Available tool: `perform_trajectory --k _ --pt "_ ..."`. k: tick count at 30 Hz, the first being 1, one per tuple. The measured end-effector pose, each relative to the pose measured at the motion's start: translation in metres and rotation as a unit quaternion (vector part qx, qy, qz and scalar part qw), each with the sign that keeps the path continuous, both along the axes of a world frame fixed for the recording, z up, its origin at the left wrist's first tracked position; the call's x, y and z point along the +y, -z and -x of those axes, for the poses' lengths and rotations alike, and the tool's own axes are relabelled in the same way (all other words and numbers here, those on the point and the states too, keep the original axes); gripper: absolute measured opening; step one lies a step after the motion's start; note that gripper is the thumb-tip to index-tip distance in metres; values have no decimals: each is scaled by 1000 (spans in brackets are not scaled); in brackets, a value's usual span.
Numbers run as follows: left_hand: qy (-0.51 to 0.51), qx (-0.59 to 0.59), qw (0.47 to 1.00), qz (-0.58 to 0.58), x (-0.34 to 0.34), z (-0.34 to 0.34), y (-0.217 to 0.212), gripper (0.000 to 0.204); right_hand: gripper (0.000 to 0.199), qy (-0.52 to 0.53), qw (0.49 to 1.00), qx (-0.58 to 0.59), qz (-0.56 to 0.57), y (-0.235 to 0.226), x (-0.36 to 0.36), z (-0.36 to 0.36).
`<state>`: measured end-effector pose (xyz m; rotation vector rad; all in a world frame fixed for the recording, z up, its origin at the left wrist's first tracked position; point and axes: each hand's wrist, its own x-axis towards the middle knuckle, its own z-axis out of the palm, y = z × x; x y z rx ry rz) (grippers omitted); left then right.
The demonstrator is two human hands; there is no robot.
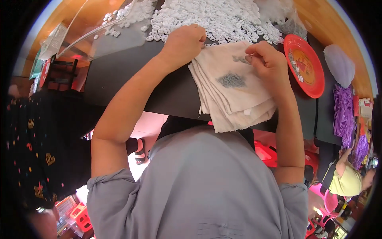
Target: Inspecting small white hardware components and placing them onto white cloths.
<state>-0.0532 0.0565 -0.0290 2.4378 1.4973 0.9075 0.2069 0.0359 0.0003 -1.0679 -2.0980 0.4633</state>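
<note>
A folded cream cloth (pixel 217 93) hangs over the near edge of the black table. On it lies a heap of small, thin grey metal pieces (pixel 232 80), with a smaller heap farther back; their exact kind is too small to tell. My right hand (pixel 268 63) is over the cloth beside that smaller heap, thumb and fingers pinched together. What sits in the pinch does not show. Left of the cloth, my left hand (pixel 183 44) is closed at the near edge of a big pile of white oval plastic pieces (pixel 207 20). Whatever its fingers hold is hidden.
To the right stands a red plate (pixel 310 65) with a few white pieces on it. Beyond it are a white plastic bag (pixel 339 65) and purple strips (pixel 343 111). Clear plastic sheeting (pixel 119 42) lies at left. A person in dark patterned clothes (pixel 43 147) is close on my left.
</note>
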Motion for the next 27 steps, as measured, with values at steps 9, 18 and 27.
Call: perform_trajectory --k 9,18,27 --pt "-5 -6 1000 20 -4 2 -2 11 10 -10 971 -182 -152 -9 5 17" --pt "36 -95 994 -31 -17 -8 -6 6 9 -51 964 -226 -133 -1 18 22" --pt "136 -43 989 -39 -37 -37 -19 9 8 -35 972 -165 -161 7 15 21"
